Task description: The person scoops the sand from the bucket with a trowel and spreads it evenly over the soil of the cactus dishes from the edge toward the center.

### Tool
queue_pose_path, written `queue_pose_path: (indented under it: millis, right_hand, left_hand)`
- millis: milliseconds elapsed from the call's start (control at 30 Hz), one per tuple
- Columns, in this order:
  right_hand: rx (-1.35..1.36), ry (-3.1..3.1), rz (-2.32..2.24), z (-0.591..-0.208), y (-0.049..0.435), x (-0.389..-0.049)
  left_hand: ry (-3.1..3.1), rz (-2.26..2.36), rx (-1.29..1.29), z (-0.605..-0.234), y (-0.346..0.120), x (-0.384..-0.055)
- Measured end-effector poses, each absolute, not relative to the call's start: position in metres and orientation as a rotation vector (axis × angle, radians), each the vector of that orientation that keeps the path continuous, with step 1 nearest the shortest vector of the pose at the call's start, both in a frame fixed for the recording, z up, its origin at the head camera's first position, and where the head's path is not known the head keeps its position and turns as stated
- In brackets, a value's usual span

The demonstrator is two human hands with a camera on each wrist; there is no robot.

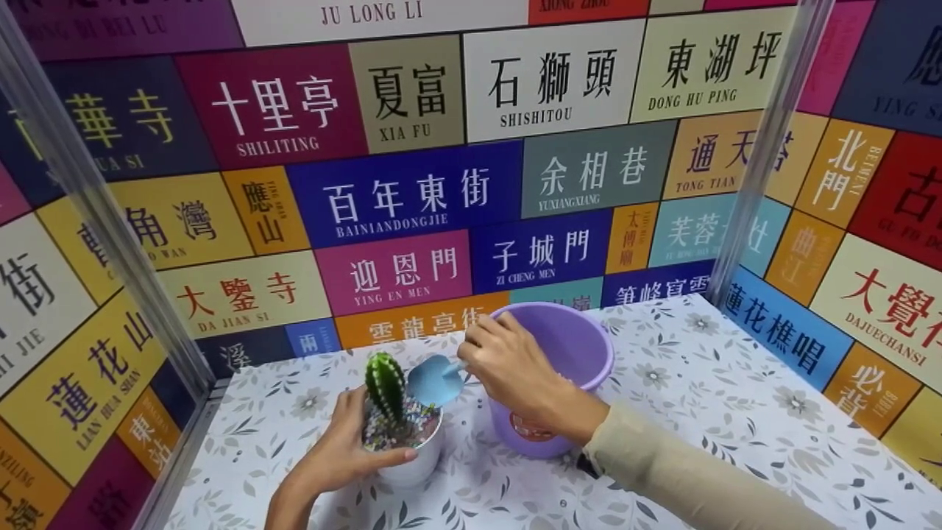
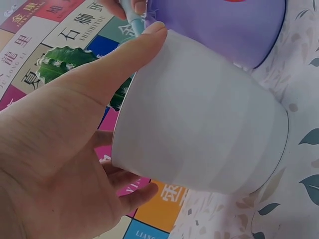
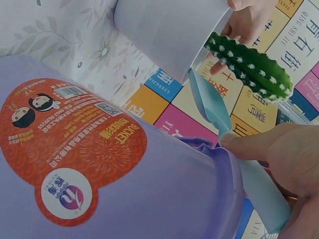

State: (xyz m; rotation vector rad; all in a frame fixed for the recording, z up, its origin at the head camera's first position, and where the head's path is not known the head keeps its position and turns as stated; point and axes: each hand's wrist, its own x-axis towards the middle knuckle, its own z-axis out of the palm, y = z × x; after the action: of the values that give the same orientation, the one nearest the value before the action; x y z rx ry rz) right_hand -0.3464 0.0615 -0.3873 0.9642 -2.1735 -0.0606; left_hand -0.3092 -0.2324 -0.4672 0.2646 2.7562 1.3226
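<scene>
A green ribbed cactus (image 1: 386,390) stands in a white flower pot (image 1: 419,460) filled with multicoloured small stones. Around the pot curves my left hand (image 1: 342,449), its thumb at the rim and its fingers on the far side, as the left wrist view also shows. My right hand (image 1: 511,361) grips the handle of a light-blue toy shovel (image 1: 436,379). The shovel's blade is over the pot's right edge, beside the cactus; in the right wrist view the blade tip (image 3: 195,79) is right at the pot's rim.
A purple bucket (image 1: 596,353) with a red label (image 3: 75,134) stands right of the pot, under my right hand and forearm. The table has a white floral cloth (image 1: 706,442). Behind it rises a wall of coloured name panels (image 1: 405,191) with metal posts at both corners.
</scene>
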Motion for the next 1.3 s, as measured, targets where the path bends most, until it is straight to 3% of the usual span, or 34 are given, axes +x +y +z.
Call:
queue_pose_path:
  millis: [667,1133,1300]
  right_hand:
    - [0.916,-2.172,-0.012,-0.390,0.070,-0.348]
    - [0.730,-2.392,0.364,-0.391,0.100,-0.353]
    - [0.667,-2.412,0.416,-0.389,0.118,-0.357]
  left_hand:
    - [2.773,1.350,0.327,-0.462,-0.240,-0.308]
    - [2.940,1.501,0.523,-0.442,-0.258,-0.301]
    - [3.086,1.613,0.468,-0.432,-0.249,-0.300]
